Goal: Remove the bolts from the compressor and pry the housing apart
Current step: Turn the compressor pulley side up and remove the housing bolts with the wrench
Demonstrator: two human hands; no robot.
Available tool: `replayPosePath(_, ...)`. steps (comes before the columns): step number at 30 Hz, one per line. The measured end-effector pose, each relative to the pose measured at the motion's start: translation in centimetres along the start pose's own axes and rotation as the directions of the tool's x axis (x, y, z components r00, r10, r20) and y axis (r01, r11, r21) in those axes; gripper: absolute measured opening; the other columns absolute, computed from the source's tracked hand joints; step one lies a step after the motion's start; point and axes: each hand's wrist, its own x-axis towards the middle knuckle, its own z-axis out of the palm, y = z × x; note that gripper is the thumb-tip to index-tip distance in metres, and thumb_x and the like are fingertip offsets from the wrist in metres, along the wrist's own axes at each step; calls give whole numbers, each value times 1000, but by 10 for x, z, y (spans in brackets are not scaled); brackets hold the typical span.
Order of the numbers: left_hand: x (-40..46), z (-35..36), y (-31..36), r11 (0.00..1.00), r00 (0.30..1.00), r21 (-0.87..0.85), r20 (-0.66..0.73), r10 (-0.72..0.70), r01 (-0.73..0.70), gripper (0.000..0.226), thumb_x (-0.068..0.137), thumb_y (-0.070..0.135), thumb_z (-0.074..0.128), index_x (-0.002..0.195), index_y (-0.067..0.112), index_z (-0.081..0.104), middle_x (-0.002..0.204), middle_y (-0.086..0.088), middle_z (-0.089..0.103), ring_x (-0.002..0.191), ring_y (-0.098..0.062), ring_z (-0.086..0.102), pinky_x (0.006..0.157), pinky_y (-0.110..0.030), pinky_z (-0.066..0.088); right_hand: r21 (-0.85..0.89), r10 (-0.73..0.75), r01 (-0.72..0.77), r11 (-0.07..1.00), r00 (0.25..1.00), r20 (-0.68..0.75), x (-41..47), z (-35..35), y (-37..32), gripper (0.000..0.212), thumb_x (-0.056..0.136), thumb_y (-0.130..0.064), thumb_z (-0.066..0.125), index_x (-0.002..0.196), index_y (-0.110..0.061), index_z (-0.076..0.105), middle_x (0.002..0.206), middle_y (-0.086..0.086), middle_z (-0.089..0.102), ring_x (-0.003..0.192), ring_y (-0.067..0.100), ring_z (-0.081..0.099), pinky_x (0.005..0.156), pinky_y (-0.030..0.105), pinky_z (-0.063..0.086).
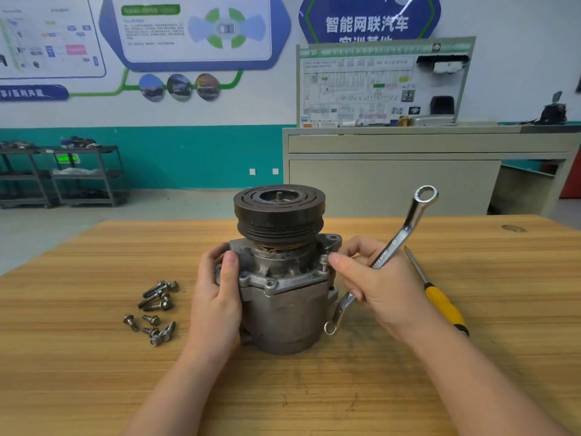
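While the compressor [279, 278] stands upright on the bench [94, 357], pulley end up and near the middle of the near edge, the job looks to be at its last bolt. The left hand [218, 297] wraps the left side of the housing, thumb laid up against the flange and fingers curled behind it — steadying, I'd say, not turning anything. The right hand [374, 284] has a double ring spanner [386, 256] tucked in its curled fingers, one ring sticking up past the pulley, the other hanging down beside the housing, just off the bench. At the same time its thumb and forefinger are pinched together at a bolt [323, 262] standing proud of the flange on the right side. So the spanner is parked and the bolt seems loose enough to spin out by fingertip.

Beyond the right wrist a screwdriver [440, 297] with a yellow handle lies on the bench, untouched. Left of the compressor sits a scatter of bolts already out [155, 306], well apart from it.

Next, I'd judge, the bolt needs lifting clear and dropping with the others; then the spanner goes down and the screwdriver comes up for the seam — I can't tell whether any bolts remain round the back.
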Motion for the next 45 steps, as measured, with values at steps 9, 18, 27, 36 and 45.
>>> replayPosePath(9, 0, 0, 0, 1000, 1000, 21, -10, 3, -3, 47, 89, 54, 33, 119, 23, 52, 110, 12, 60, 97, 20, 52, 75, 4, 35, -11, -3, 3, 1000, 1000, 14, -3, 1, -5, 12, 86, -19, 65, 80, -24, 73, 40, -8, 47, 38, 4, 41, 44, 13, 37)
replayPosePath(18, 0, 0, 0, 1000, 1000, 12, -4, -3, 3, 45, 89, 54, 34, 119, 26, 52, 110, 13, 61, 97, 18, 53, 75, 3, 36, -12, 37, -36, 999, 998, 46, -4, 2, -5, 12, 94, -14, 57, 91, -18, 69, 41, -6, 46, 37, 3, 39, 41, 13, 34)
replayPosePath(27, -1, 0, 4, 1000, 1000, 5, -8, 4, -3, 48, 87, 56, 34, 118, 24, 53, 108, 11, 61, 95, 19, 53, 73, 4, 36, 24, 14, -14, 1000, 1000, 24, -3, 2, -10, 6, 85, -28, 68, 88, -23, 70, 41, -7, 49, 38, 2, 42, 42, 11, 35)
replayPosePath(36, -5, 0, 7, 984, 978, 142, -161, 131, -108, 38, 96, 52, 45, 124, 27, 45, 127, 3, 50, 119, -8, 49, 101, -28, 40, -123, -55, 50, 991, 998, -31, -6, 8, -14, 7, 80, -27, 73, 77, -33, 71, 40, -7, 50, 39, 2, 44, 45, 13, 40)
replayPosePath(45, -51, 22, 83, 992, 991, -70, 76, 107, -102, 28, 88, 53, 59, 95, 27, 64, 86, 8, 71, 79, -12, 69, 68, -22, 53, 95, -116, 102, 990, 981, 153, -14, 7, -34, 13, 72, -35, 74, 85, -34, 77, 51, -11, 61, 40, -1, 46, 41, 10, 35)
